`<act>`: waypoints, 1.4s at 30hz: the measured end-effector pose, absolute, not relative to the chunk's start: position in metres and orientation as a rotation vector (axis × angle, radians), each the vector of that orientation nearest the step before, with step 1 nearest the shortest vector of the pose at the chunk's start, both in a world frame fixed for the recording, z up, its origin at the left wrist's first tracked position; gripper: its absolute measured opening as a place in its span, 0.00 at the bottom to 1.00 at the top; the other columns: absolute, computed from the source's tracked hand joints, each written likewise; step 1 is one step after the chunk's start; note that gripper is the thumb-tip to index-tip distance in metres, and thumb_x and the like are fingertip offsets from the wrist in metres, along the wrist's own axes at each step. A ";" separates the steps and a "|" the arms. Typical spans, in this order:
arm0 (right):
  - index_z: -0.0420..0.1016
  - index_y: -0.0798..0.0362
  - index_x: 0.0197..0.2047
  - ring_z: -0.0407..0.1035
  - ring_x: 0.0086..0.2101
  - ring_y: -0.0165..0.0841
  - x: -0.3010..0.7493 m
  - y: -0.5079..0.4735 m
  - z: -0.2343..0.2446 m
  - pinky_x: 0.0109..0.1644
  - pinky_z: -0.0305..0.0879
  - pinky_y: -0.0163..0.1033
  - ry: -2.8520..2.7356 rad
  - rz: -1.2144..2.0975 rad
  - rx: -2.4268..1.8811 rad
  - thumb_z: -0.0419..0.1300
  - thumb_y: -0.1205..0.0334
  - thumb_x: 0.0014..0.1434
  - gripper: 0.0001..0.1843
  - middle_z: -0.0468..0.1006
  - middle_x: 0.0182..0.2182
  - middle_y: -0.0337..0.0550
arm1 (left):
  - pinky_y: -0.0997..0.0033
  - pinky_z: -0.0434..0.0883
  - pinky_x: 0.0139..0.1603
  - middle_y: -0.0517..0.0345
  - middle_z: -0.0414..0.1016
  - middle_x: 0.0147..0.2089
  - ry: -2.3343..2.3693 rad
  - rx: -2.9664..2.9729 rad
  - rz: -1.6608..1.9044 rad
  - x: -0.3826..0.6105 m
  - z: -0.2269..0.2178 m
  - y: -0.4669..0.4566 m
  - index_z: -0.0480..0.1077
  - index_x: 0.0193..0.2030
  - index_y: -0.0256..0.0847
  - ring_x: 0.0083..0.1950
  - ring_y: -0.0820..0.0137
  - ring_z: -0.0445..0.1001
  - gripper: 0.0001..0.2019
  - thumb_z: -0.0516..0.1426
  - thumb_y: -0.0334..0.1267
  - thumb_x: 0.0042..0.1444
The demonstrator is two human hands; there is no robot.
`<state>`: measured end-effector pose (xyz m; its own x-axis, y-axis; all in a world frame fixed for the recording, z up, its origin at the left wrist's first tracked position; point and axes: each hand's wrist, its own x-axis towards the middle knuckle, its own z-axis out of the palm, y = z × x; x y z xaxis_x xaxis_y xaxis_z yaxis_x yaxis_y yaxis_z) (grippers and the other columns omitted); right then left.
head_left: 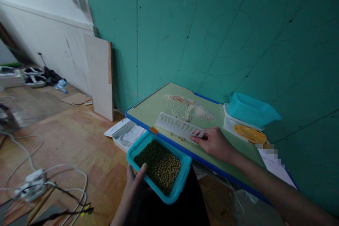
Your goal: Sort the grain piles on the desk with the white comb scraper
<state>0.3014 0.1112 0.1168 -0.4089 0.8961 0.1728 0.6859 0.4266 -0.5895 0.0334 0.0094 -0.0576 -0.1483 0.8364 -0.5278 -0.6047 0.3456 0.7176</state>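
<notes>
Two hands: right hand [215, 143] clamped on the scraper's [178, 126] right end; left hand [135, 180] gripped the tray's [182, 180] near-left rim.
Scraper: stood at the table's [148, 111] near edge.
Tray: below that edge, holding beans [159, 164].
Grains [190, 109]: farther back, apart from the scraper.

Under the teal tray [185, 173], most of the left hand [134, 183] is hidden. Only its thumb shows over the rim, and the forearm is cut by the bottom edge. Right of the tray, the right hand [215, 144] closes over the end of the white slotted strip [177, 127], and its arm runs out at the lower right corner. Farther right, a pixelated patch [266, 147] blots out what lies there. Beyond the tray, the pale heap [190, 111] is perhaps grain, too small to tell.
</notes>
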 end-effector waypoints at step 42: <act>0.89 0.55 0.33 0.84 0.28 0.40 0.307 0.200 0.103 0.29 0.80 0.39 -1.903 0.693 -1.458 0.71 0.64 0.59 0.05 0.90 0.30 0.48 | 0.24 0.82 0.61 0.30 0.65 0.82 1.127 0.241 1.274 0.031 -0.065 0.013 0.53 0.77 0.60 0.70 0.28 0.81 0.57 0.77 0.68 0.47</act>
